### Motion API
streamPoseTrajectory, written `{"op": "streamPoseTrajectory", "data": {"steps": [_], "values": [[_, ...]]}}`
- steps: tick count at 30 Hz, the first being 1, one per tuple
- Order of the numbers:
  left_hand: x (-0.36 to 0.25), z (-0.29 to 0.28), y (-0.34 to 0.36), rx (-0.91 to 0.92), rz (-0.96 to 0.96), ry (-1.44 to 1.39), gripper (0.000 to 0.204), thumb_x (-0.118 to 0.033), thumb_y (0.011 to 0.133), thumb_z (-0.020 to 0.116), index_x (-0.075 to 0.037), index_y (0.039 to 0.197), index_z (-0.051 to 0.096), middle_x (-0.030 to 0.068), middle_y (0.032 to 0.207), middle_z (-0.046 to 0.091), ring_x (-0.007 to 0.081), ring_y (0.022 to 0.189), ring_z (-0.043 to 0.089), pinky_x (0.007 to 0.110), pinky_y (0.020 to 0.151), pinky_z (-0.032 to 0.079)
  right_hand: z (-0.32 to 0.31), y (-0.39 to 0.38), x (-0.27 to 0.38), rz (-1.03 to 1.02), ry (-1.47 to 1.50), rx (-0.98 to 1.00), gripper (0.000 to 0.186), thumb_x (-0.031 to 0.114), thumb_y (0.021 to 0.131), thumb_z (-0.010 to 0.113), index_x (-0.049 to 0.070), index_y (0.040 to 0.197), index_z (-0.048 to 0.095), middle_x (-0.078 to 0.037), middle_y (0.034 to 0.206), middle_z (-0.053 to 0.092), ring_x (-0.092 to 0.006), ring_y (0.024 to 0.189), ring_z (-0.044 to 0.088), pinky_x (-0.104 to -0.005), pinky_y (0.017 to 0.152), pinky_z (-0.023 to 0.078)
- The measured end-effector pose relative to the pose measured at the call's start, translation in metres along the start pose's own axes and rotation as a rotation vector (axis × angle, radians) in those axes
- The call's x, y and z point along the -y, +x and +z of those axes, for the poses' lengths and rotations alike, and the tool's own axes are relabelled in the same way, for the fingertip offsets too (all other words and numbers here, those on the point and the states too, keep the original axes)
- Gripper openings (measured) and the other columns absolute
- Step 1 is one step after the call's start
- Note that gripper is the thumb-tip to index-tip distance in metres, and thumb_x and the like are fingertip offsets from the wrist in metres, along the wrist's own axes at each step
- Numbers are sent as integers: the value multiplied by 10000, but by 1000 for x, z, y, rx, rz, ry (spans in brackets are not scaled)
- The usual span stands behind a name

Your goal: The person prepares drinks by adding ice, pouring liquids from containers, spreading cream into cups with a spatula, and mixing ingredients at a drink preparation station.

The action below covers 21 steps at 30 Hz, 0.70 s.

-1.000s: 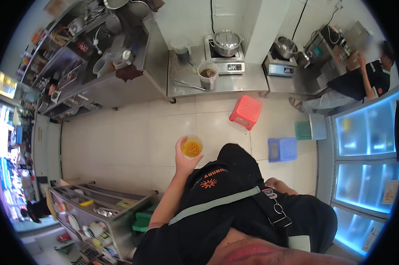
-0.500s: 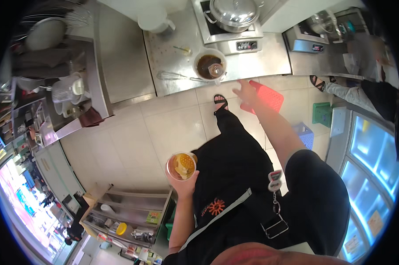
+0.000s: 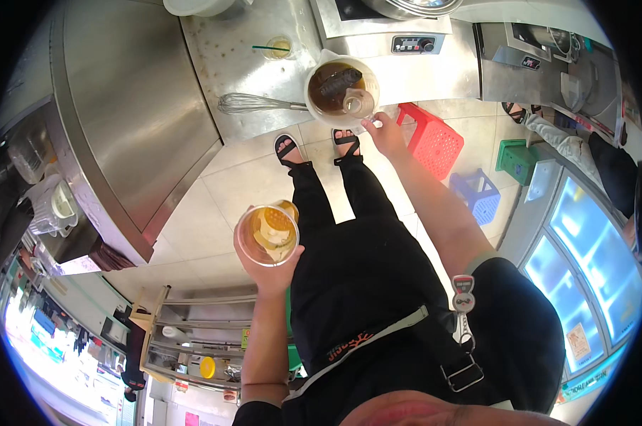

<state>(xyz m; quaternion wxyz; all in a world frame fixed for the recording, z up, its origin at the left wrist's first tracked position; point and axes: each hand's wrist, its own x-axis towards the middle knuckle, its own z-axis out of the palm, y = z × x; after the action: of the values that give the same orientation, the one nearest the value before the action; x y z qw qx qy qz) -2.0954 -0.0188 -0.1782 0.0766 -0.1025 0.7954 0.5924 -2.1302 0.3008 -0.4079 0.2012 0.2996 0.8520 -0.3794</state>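
Note:
My left hand (image 3: 262, 271) is closed round a clear plastic cup (image 3: 267, 238) of yellow contents with bubbly, pale patches. My right hand (image 3: 385, 133) grips a handle (image 3: 374, 123) at the near rim of a white jug (image 3: 314, 92); whether it belongs to the jug or to the small clear cup inside, I cannot tell. The jug holds brown liquid, a dark lump (image 3: 338, 82) and that small cup (image 3: 358, 104). A wire whisk (image 3: 246, 103) lies left of the jug, and a small cup with a green straw (image 3: 277, 50) stands behind it.
The steel counter (image 3: 214, 64) carries an induction cooker (image 3: 420, 44). Red (image 3: 434, 149), blue (image 3: 477, 195) and green (image 3: 516, 160) plastic items stand low at right, near a lit fridge (image 3: 576, 227) and another person's legs (image 3: 558, 138). A steel cabinet top (image 3: 129, 106) is at left.
I have moved up to the counter, so the jug is nearer. My right hand has reached from beside me to the jug's handle. My left hand still holds the cup.

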Motion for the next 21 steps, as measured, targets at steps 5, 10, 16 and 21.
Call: {"op": "streamPoseTrajectory", "data": {"steps": [5,10,16,21], "values": [[7,-1,37,13,17,-48,1063,-342,637,937,9,1414,303,191,1402,435,315,1291,471,442,1090,394,-9,-8,2,-143,-148,-216,401,365,873,721,-4,1017,656,-171,978,693,-349,812,681,-438,726,528],[16,-18,43,-23,7,-38,1061,-335,643,937,12,1416,298,193,1404,435,315,1284,478,443,1094,392,-36,6,52,-353,-215,-45,294,313,865,721,60,1008,676,-127,954,685,-312,826,671,-431,734,526],[23,-24,38,-22,-27,-62,1074,-361,643,935,8,1417,290,196,1409,433,317,1295,472,442,1097,390,-15,49,80,-466,-794,243,252,291,935,553,91,968,703,-98,992,687,-315,946,650,-449,847,518],[31,-29,29,-34,-34,-66,1080,-379,645,931,8,1418,284,198,1412,428,321,1301,466,446,1103,381,15,75,74,-334,-959,329,267,281,941,527,99,998,713,-104,1057,704,-299,980,673,-433,840,538]]}}
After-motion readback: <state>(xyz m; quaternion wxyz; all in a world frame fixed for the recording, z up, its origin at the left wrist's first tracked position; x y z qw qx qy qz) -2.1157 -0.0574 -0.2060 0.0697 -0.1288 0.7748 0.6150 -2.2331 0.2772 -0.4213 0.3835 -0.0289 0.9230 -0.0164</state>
